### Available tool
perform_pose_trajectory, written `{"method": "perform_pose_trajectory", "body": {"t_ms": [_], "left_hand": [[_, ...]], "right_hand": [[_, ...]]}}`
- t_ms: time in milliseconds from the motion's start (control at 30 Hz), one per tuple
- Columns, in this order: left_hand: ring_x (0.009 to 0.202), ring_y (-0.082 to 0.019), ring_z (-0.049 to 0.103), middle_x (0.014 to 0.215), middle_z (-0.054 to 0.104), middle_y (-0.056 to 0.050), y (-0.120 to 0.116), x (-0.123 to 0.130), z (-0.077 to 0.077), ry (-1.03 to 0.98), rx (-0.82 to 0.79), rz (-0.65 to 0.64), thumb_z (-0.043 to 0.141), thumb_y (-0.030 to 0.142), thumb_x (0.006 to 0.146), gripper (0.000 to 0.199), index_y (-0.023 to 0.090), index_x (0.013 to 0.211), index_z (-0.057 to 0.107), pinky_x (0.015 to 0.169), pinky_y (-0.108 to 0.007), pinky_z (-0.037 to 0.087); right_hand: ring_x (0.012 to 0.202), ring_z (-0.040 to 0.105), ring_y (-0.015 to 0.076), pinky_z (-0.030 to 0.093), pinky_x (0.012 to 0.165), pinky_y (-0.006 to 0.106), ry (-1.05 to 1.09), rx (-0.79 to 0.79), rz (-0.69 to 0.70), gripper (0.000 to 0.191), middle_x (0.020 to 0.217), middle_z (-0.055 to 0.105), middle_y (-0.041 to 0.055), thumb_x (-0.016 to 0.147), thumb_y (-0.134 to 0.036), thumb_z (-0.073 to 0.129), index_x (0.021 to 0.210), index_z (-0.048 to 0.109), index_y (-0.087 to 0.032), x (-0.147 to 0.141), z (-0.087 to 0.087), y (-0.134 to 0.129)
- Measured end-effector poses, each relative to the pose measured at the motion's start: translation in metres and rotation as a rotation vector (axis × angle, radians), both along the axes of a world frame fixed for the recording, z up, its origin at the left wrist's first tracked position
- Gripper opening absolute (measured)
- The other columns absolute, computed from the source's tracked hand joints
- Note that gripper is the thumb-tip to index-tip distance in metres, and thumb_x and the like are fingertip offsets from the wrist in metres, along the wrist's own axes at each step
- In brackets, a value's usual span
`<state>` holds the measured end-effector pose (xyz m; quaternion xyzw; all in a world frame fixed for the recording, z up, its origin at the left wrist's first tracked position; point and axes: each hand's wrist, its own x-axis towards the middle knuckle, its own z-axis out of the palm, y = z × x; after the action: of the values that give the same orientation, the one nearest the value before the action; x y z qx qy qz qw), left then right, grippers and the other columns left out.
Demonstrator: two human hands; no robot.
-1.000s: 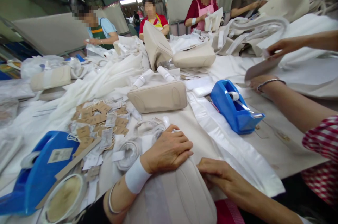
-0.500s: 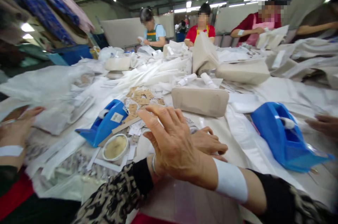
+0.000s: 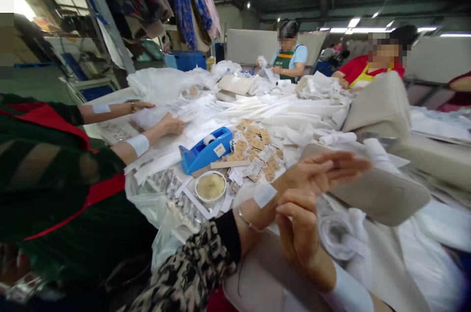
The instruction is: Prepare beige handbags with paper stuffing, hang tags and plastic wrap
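My left hand [image 3: 331, 172] stretches to the right with its fingers out flat, holding nothing, above the base of a beige bag [image 3: 390, 196]. A bracelet and a white patch [image 3: 265, 195] sit on the left wrist. Close beside that wrist is my right hand [image 3: 301, 228], its fingers curled together; whatever is between them, if anything, is hidden. A white band [image 3: 349, 285] wraps the right wrist. Below both hands lies a smooth beige piece [image 3: 253, 273]. A roll of clear tape [image 3: 334, 236] is just right of my right hand.
A blue tape dispenser [image 3: 206, 150], a heap of brown tags [image 3: 253, 143] and a round tub of yellowish paste [image 3: 210, 186] stand left of my hands. A co-worker's hands [image 3: 167, 125] handle plastic at the left. Two people work across the table.
The view has turned left. My right hand has come off the left one and curled, while my left hand has straightened its fingers; a white patch now shows on the left wrist.
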<state>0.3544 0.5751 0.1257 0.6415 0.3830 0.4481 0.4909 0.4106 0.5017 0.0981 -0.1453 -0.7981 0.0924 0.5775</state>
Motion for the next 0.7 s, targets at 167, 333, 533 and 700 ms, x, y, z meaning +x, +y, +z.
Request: {"method": "perform_pose_trajectory", "body": {"t_ms": [167,333,533,700], "left_hand": [[0.101,-0.017,0.061,0.104,0.065,-0.008,-0.060,-0.101,-0.015,-0.502,-0.059,0.401,0.050,0.018,0.085,0.018,0.015,0.099,0.061,0.093,-0.034,0.047],[0.084,-0.016,0.060,0.093,0.064,-0.005,-0.160,-0.144,-0.063,-0.231,-0.336,0.517,0.058,0.026,0.083,0.023,0.017,0.103,0.063,0.080,-0.033,0.049],[0.101,-0.021,0.061,0.110,0.064,-0.010,-0.199,-0.134,-0.088,-0.205,-0.531,0.334,0.060,0.025,0.078,0.038,0.016,0.115,0.060,0.091,-0.039,0.049],[0.100,-0.022,0.062,0.117,0.061,-0.011,-0.193,-0.130,-0.076,-0.065,-0.538,0.298,0.062,0.017,0.071,0.056,0.016,0.127,0.054,0.088,-0.038,0.052]], "right_hand": [[0.087,0.053,0.0195,0.042,0.077,0.036,-0.469,-0.157,0.058,0.014,0.092,0.060,0.0064,0.095,-0.014,0.044,0.094,0.056,-0.019,-0.012,-0.012,0.014],[0.082,0.056,0.0191,0.035,0.094,0.043,-0.888,-0.143,0.117,0.026,0.077,0.063,0.0035,0.099,-0.024,0.042,0.082,0.062,-0.019,-0.019,-0.034,0.022],[0.078,0.052,0.0190,0.030,0.096,0.045,-0.972,-0.133,0.127,0.031,0.073,0.059,0.0024,0.099,-0.024,0.039,0.075,0.057,-0.020,-0.019,-0.036,0.021],[0.077,0.052,0.0185,0.028,0.097,0.045,-0.960,-0.187,0.138,0.030,0.072,0.058,0.0010,0.099,-0.021,0.038,0.075,0.055,-0.021,-0.018,-0.034,0.022]]}}
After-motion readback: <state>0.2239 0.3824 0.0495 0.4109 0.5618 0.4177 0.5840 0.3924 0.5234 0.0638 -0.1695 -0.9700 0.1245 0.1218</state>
